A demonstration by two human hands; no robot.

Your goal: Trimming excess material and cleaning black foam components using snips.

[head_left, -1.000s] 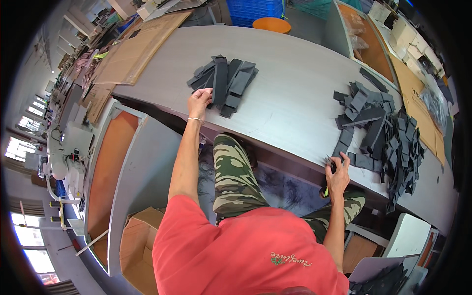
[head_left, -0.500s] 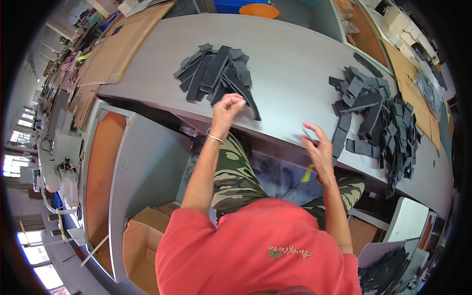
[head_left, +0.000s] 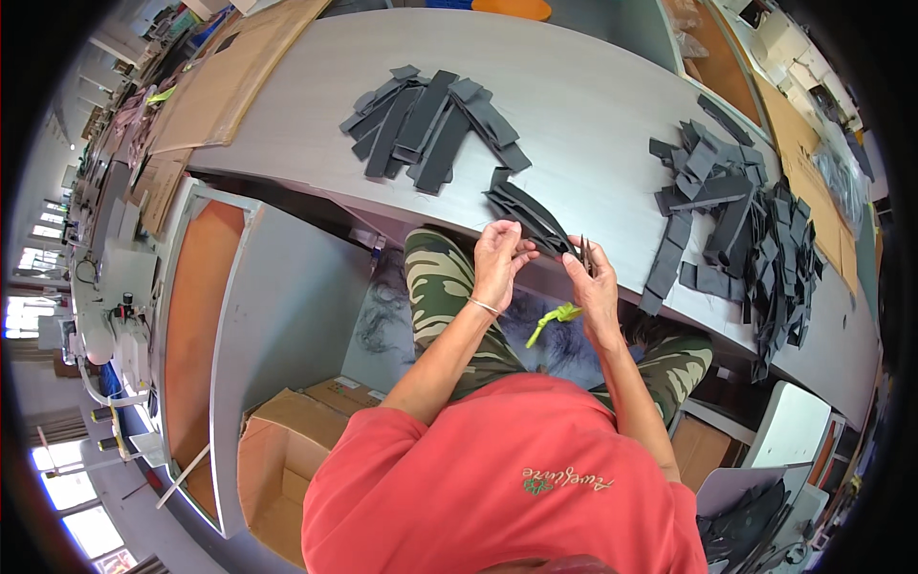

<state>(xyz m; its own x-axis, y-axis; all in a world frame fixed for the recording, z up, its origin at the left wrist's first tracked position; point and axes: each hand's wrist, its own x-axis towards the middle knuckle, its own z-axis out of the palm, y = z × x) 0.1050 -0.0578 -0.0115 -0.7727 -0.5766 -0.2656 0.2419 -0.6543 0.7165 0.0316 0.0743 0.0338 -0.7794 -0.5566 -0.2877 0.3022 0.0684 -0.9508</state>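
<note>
Folded dark grey fabric strips (head_left: 528,210) extend over the table's front edge, between my two hands. My left hand (head_left: 497,263) is closed at their near side, thumb and fingers pinched against the edge; the exact grip is partly hidden. In my right hand (head_left: 595,292) are small dark thread snips (head_left: 586,251), their tips pointing up past the fingers. The right thumb and fingertips also meet the end of the strips. A yellow-green ribbon (head_left: 552,323) hangs beside the right hand. Behind the strips, a fanned pile of dark strips (head_left: 421,124) lies on the grey table (head_left: 574,105).
A larger tangled heap of dark strips (head_left: 712,206) covers the table's right side. Flattened cardboard (head_left: 239,81) lies at the left end. Below the table, an open cardboard box (head_left: 277,459) stands beside a grey cabinet panel (head_left: 287,297).
My left hand has moved right and nearer, bringing dark strips off the pile to the table edge. My right hand has moved slightly left to meet them, and the snips show more clearly.
</note>
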